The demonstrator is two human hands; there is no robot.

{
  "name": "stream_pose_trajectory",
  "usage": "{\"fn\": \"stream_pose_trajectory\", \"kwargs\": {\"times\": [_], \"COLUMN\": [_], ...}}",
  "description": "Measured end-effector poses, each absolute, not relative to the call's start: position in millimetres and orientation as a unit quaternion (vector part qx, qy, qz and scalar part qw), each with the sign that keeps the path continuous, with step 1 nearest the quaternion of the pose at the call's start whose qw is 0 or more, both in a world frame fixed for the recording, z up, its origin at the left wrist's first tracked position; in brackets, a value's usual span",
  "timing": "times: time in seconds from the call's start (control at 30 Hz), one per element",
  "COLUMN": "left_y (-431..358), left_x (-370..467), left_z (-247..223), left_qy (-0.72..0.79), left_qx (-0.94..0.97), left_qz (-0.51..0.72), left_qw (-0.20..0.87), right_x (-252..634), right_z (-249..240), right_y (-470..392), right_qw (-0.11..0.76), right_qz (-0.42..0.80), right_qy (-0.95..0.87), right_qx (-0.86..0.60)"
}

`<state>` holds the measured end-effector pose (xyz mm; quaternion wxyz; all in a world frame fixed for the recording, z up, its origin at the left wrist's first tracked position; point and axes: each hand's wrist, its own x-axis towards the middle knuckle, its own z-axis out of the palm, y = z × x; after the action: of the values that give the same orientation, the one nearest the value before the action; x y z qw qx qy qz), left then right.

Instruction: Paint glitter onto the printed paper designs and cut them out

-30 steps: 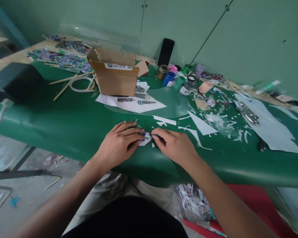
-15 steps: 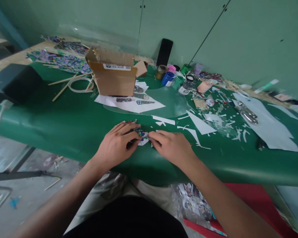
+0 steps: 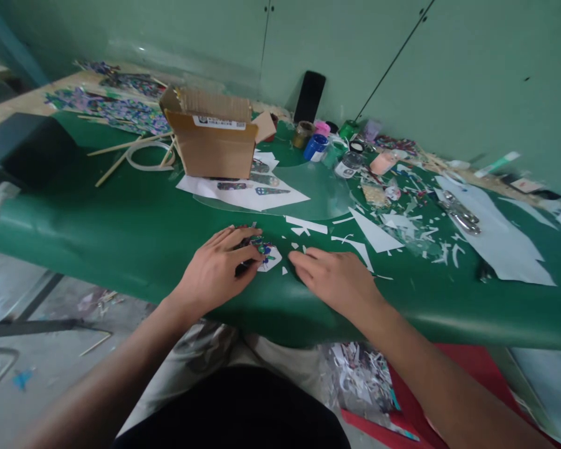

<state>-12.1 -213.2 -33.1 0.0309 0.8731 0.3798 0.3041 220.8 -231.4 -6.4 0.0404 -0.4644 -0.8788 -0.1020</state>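
Head view looks down on a green table point(image 3: 135, 231) strewn with craft scraps. The left hand point(image 3: 217, 269) lies near the front edge with its fingers curled over a small coloured cutout point(image 3: 262, 248), the fingertips pinching its left end against a small white backing piece point(image 3: 272, 258) — the cutout sits just at those fingertips, partly hidden by them, so how much of it is gripped I cannot tell. The right hand point(image 3: 339, 277) rests flat on the table just to the right, fingers loosely spread and pointing toward the white piece, a small gap apart from it and holding nothing. Tiny white paper bits point(image 3: 303, 227) lie just beyond both hands, and longer white offcuts point(image 3: 376, 236) spread out to the right. Further back stands an open cardboard box point(image 3: 212, 140), with a white sheet point(image 3: 245, 190) carrying printed coloured shapes lying in front of it. Behind that — near the wall — a black phone point(image 3: 309, 96) leans upright, and small paint jars point(image 3: 320, 143) cluster beside it. Scissors point(image 3: 462, 215) lie on a large white paper point(image 3: 509, 243) well off to the right. Wooden sticks point(image 3: 121, 153) rest to the left of the box.
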Motion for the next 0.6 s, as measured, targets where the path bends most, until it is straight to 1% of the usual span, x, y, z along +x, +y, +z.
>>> {"fn": "stream_pose_trajectory", "kwargs": {"times": [0.17, 0.23, 0.4, 0.6], "left_y": [-213.9, -214.5, -215.6, -219.0], "left_x": [-12.6, -12.8, -12.2, -12.4], "left_z": [-32.5, -31.6, -31.0, -30.7], "left_qy": [0.383, 0.389, 0.389, 0.409], "left_qx": [0.87, 0.868, 0.868, 0.861], "left_qz": [0.309, 0.305, 0.308, 0.304], "left_qw": [0.031, 0.035, 0.029, 0.006], "right_x": [219.2, 214.0, 203.9, 198.9], "right_z": [-13.2, -16.8, -22.7, -25.3], "right_y": [-234.3, -234.4, -236.5, -239.1], "right_qw": [0.123, 0.142, 0.164, 0.162], "right_qz": [-0.056, -0.043, -0.072, -0.084], "right_qy": [-0.869, -0.868, -0.845, -0.839], "right_qx": [-0.476, -0.474, -0.505, -0.514]}}
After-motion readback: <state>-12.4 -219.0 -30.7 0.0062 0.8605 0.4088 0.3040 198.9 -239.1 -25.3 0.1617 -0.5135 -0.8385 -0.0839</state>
